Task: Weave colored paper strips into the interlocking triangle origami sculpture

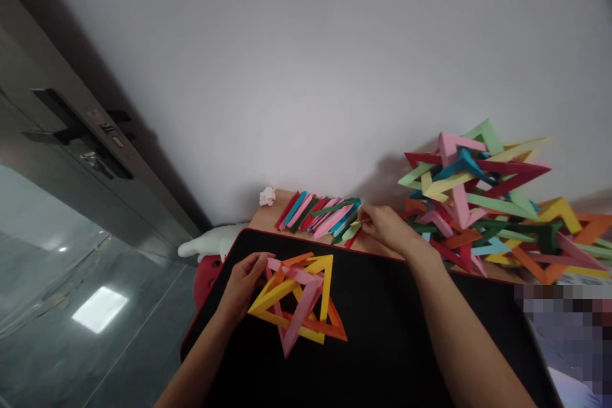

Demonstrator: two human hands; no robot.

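My left hand (243, 287) grips the left corner of an origami model (306, 306) made of interlocked pink, yellow and orange folded-paper triangles. The model is over the black mat (377, 325). Farther back, my right hand (385, 226) is at the right end of a row of folded paper strips (318, 213) in red, pink, blue and green. Its fingers are pinched on a pale yellow paper strip (354, 224), mostly hidden by the fingertips. Several loose strips lie just beneath that hand.
Larger finished-looking paper star models (468, 185) are stacked at the right against the wall (306, 76). A crumpled white paper (267, 196) sits at the wooden surface's left end. On the left are a door with a handle (62, 134) and a tiled floor (119, 350).
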